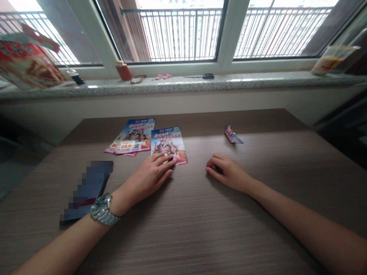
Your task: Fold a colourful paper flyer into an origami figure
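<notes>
My left hand [151, 172], with a metal watch [104, 209] on its wrist, lies with fingers stretched out over the lower edge of a colourful printed flyer [166, 139]. My right hand [225, 170] rests on the table with its fingers curled in, and nothing shows in it. Beyond it stands a small folded paper [231, 134] printed in similar colours. Left of the flyer is a fanned stack of like flyers [136, 133], one marked 89.9.
A dark flat object [88, 191], partly pixelated, lies on the wooden table [183, 229] by my left forearm. Along the stone windowsill [177, 86] are scissors [208, 76], a small reddish-brown case [124, 71], a food bag [28, 63] and a plastic cup [329, 60].
</notes>
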Motion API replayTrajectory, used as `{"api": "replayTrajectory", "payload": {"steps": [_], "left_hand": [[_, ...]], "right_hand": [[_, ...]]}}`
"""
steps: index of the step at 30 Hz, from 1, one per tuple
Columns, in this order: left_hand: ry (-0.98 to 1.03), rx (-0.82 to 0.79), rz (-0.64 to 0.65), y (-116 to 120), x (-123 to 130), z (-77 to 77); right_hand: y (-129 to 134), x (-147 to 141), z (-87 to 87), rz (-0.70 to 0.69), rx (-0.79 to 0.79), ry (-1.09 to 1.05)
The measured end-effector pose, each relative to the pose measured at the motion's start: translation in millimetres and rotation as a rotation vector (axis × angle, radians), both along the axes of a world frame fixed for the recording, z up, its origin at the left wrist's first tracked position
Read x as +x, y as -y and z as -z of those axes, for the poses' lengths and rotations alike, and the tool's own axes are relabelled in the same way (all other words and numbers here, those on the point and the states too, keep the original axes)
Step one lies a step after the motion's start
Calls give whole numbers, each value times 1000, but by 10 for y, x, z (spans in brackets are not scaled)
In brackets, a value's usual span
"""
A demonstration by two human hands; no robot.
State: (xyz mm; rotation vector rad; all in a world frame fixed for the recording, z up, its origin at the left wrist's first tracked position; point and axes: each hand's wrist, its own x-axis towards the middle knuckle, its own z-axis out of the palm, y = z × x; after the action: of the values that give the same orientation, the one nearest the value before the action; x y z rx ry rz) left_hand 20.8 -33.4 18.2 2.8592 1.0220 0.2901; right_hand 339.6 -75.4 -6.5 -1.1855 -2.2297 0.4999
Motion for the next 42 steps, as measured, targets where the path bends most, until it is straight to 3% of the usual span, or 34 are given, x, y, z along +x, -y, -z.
{"api": "replayTrajectory", "payload": {"steps": [9, 18, 27, 31, 33, 38, 42], "left_hand": [[-40, -54, 108, 176, 249, -12], [-45, -77, 168, 369, 437, -32], [8, -116, 217, 457, 563, -86], [101, -141, 190, 345, 576, -100], [138, -110, 117, 234, 584, -76], [103, -18, -102, -106, 636, 90], [31, 29, -174, -260, 680, 239]], "right_hand": [[11, 2, -24, 14, 19, -42], [-10, 5, 27, 43, 160, -33], [-11, 13, 117, 26, 118, 99], [2, 15, 114, 29, 122, 124], [11, 17, 107, 27, 122, 128], [38, 25, 75, 17, 113, 123], [59, 20, 40, 21, 115, 118]]}}
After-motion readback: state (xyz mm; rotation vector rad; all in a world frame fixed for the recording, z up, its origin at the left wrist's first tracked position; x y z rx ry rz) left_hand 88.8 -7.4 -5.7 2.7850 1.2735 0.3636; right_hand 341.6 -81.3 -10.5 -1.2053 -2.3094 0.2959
